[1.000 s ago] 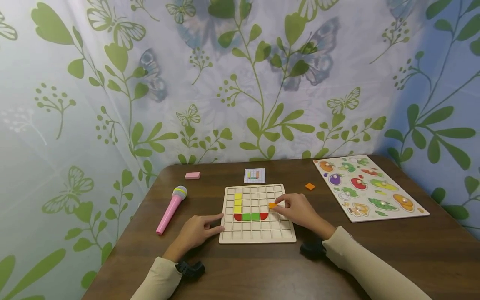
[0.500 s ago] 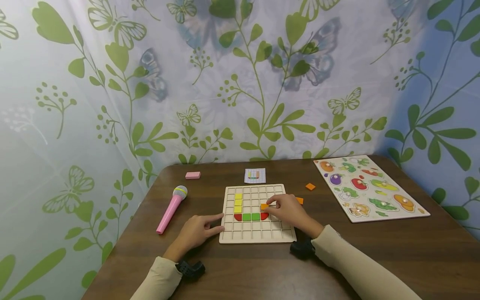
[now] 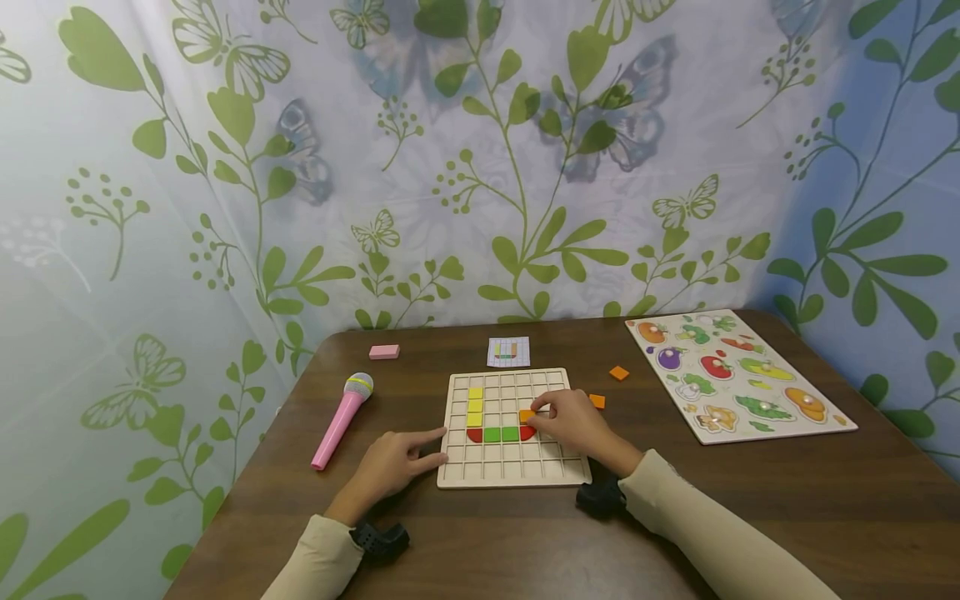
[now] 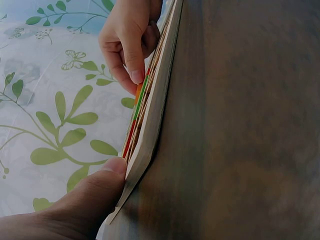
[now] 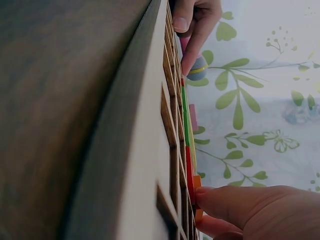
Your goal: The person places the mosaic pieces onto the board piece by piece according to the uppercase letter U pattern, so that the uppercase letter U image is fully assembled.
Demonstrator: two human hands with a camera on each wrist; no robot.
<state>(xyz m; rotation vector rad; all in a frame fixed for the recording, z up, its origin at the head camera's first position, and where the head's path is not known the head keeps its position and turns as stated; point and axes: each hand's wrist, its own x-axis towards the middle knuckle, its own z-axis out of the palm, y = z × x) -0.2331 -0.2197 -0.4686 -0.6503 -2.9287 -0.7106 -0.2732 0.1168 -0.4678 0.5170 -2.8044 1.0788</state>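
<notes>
A wooden grid board (image 3: 514, 472) lies on the table. My right hand (image 3: 573, 421) pinches an orange square tile (image 3: 527, 417) between thumb and fingers, at the cell just above the right red rounded piece (image 3: 527, 434). In the right wrist view the orange tile (image 5: 198, 183) meets the board's surface. Two green tiles (image 3: 501, 434) sit between that red piece and the left red rounded piece (image 3: 475, 435). Above the left one, yellow tiles (image 3: 476, 406) form a column. My left hand (image 3: 393, 462) touches the board's left edge with extended fingers.
Two loose orange tiles, one nearer (image 3: 597, 402) and one farther (image 3: 618, 373), lie right of the board. Behind it is a pattern card (image 3: 508, 352). A pink toy microphone (image 3: 341, 422) and pink block (image 3: 384, 352) lie left; a vegetable puzzle board (image 3: 720, 408) lies right.
My right hand has moved left and slightly down over the board with the orange tile, uncovering a loose orange tile behind it. The left hand stays at the board's edge.
</notes>
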